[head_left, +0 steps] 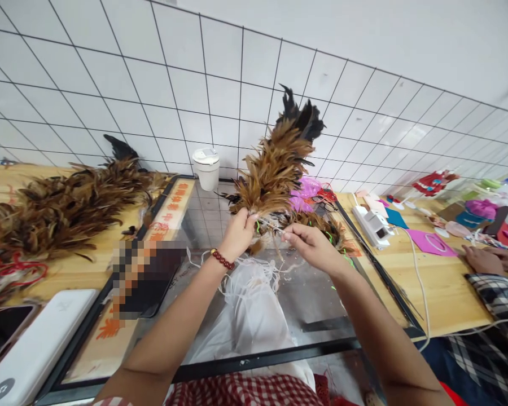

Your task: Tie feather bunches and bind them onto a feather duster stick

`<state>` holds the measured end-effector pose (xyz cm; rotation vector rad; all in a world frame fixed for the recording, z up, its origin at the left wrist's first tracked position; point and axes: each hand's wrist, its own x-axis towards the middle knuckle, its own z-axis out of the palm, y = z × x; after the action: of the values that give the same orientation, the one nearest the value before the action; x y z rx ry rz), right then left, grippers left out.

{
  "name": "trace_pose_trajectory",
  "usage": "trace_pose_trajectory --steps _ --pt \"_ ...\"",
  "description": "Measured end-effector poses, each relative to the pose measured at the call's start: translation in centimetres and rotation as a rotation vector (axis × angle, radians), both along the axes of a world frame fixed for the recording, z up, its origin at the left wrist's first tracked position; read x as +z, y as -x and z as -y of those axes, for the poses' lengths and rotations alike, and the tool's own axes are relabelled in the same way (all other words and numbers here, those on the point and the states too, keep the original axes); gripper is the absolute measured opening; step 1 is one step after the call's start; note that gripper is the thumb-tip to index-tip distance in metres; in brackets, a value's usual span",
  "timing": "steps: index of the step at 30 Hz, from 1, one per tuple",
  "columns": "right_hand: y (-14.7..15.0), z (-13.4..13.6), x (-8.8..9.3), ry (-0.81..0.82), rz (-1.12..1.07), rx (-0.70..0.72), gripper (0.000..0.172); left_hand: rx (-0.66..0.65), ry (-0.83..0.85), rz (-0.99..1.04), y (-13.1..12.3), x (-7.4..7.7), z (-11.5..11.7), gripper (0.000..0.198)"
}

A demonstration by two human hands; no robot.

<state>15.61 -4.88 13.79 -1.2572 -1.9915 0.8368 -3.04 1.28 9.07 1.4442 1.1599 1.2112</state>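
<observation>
In the middle of the view stands a thick bundle of brown feathers [271, 163] with black tips, leaning up and to the right. My left hand [238, 232], with a beaded bracelet at the wrist, is closed round its lower end. Just to the right, my right hand [309, 242] is closed in a pinch on a thin pale strand [273, 226] that runs toward the bundle's base. I cannot tell whether the strand is string or a quill. Loose brown feathers [317, 223] lie behind my right hand. Below both hands is a white plastic bag [258, 310] with pale strings on it.
More brown feathers [63, 203] lie at the left. A lidded white cup [206, 169] stands at the back by the tiled wall. A dark phone [156, 287] and a white power bank [42, 349] are at left. At right are a white power strip [370, 225] and another person's hands [486, 259].
</observation>
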Motion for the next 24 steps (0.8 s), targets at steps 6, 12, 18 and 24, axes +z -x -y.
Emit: trace_pose_trajectory --steps 6,12,18,24 --pt "2.4 -1.7 5.0 -0.495 0.798 -0.067 0.025 -0.144 -0.253 -0.564 -0.5 0.0 0.5 0.019" --pt "2.9 -5.6 5.5 -0.600 1.023 0.021 0.030 -0.328 -0.373 -0.785 -0.9 0.0 1.5 0.016" --pt "2.9 -8.3 3.4 -0.417 1.006 -0.056 0.029 -0.190 -0.364 -0.982 -0.7 1.1 2.9 0.034" --pt "3.0 -10.4 3.1 -0.283 0.697 -0.005 0.022 -0.267 -0.452 -1.096 -0.1 1.7 2.9 0.032"
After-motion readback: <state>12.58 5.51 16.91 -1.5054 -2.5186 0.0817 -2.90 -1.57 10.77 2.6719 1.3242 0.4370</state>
